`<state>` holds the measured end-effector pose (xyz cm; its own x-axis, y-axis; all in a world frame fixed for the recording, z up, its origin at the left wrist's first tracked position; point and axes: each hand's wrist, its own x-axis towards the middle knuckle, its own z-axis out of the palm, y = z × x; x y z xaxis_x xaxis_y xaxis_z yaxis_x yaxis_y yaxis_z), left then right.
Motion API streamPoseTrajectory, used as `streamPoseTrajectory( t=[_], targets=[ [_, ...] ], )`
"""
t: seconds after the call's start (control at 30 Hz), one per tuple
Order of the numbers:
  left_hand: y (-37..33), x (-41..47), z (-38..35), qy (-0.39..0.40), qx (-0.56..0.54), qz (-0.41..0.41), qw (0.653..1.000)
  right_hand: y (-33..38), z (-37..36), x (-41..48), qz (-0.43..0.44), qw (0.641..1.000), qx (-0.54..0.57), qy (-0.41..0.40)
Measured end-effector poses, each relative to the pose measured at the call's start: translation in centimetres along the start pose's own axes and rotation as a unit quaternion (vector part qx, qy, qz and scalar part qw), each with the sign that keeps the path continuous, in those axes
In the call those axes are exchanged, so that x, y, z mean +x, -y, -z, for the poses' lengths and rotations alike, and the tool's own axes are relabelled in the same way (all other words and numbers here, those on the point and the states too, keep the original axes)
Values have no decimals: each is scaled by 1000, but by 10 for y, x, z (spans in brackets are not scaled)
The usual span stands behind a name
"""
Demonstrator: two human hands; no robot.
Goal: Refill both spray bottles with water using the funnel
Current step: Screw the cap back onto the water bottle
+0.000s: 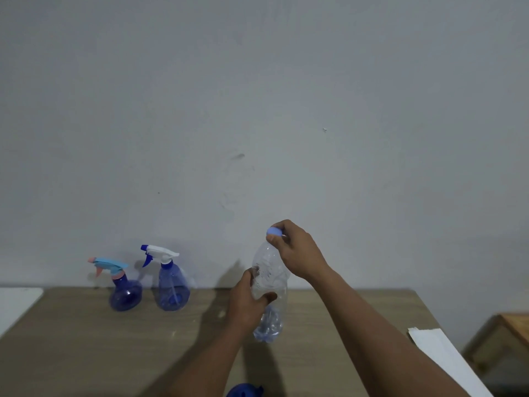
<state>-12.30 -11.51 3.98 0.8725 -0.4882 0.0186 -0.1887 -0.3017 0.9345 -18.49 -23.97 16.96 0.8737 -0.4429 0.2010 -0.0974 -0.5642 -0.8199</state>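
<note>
At the bottom edge of the view, nearest the person, part of a blue funnel (pixel 244 390) shows on the wooden table (pixel 86 353); most of it is cut off by the frame. Just beyond it, both bare forearms reach forward to a clear plastic bottle (pixel 270 270) that stands almost upright near the middle of the table. Whether its base rests on the wood or hangs just above it cannot be told.

The left hand (pixel 249 299) grips the bottle's body from the left side, fingers curled round the far side and the thumb pressed across the front, a little below the shoulder. The right hand (pixel 297 250) comes in from the right at the top, its thumb and fingertips pinching the pale blue cap (pixel 274 231), which sits on the neck. The plastic looks crumpled, and how much water is inside cannot be read.

To the right, a white sheet (pixel 446 365) lies along the table's edge, with a wooden stand (pixel 503 339) beside the table.

Farther back on the left, close to the wall (pixel 257 110), two blue translucent spray bottles stand just beside each other, well apart from the hands. One is a round spray bottle (pixel 124 296) with a light blue and pink trigger head. The taller spray bottle (pixel 173 287) to its right has a white and blue trigger head. Both heads are on and point left. A white surface (pixel 17 302) adjoins the table at the far left
</note>
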Motion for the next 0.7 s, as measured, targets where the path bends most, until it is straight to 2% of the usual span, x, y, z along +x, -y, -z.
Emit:
streamPoseTrajectory(
  t=[0.17,0.27,0.47,0.7],
  targets=[
    [-1,1,0,-5,16,-1,1000,-1,-14,-3,-18,995,59,-83],
    [-3,-2,-3,-7,22,4,1000,-4,-21,-5,-29,990,46,-129],
    [-4,-3,-2,-9,3,10,1000,-9,-18,-6,14,994,71,-85],
    [-10,-6,-5,-24,11,13,1000,-13,-20,-2,13,994,58,-95]
  ],
)
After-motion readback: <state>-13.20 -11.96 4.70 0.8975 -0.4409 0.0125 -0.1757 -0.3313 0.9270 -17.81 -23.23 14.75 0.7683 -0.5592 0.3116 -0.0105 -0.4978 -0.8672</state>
